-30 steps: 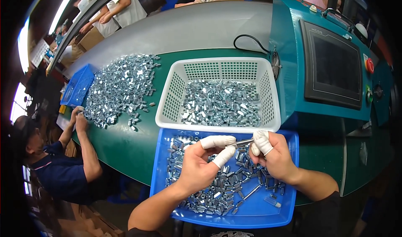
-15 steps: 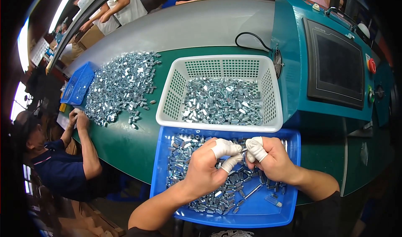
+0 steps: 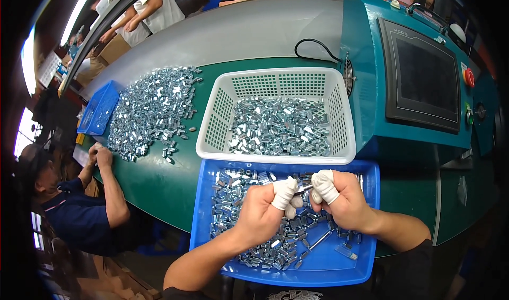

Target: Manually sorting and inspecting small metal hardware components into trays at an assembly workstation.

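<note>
We see a small metal part [image 3: 303, 189] pinched between both hands over the blue tray [image 3: 366, 257]. Left hand [image 3: 262, 212] fingers [image 3: 284, 192], in white cots, are curled tight on one end of it; right hand [image 3: 342, 202] fingers [image 3: 323, 186], also capped, are clamped on the other. The tray holds loose silver nuts [image 3: 238, 204]. Just behind it sits a white basket [image 3: 275, 82] full of the same parts. On the green bench [image 3: 159, 178], left, lies a heap of nuts [image 3: 154, 109]; a co-worker's hand [image 3: 101, 154] rests beside it.
</note>
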A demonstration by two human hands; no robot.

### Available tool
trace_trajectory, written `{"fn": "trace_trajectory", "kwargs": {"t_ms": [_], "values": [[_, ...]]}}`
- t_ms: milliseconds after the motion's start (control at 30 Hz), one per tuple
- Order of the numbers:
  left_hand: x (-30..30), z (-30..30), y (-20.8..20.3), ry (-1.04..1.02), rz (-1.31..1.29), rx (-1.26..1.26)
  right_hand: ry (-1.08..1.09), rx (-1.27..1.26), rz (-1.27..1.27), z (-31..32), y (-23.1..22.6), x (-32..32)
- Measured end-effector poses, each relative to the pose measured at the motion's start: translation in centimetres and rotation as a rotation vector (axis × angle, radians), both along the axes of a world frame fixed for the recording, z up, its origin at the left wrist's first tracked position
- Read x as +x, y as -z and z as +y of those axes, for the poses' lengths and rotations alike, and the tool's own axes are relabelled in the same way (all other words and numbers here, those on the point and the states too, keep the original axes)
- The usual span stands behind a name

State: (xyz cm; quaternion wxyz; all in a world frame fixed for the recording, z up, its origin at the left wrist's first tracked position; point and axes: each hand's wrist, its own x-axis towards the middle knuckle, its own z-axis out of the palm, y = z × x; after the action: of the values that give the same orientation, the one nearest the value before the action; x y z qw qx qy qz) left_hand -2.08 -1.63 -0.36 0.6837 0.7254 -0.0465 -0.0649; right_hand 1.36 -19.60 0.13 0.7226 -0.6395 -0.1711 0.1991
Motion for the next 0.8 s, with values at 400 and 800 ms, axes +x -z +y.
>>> {"fn": "trace_trajectory", "kwargs": {"t_ms": [400,800], "values": [[2.1,1.4,-0.5,-0.177,-0.464,0.368,0.105,-0.028,0.048,-0.1,0.3,0.9],[1.4,0.1,0.9,0.035,-0.419,1.022,0.17,0.015,0.036,-0.3,0.1,1.2]]}}
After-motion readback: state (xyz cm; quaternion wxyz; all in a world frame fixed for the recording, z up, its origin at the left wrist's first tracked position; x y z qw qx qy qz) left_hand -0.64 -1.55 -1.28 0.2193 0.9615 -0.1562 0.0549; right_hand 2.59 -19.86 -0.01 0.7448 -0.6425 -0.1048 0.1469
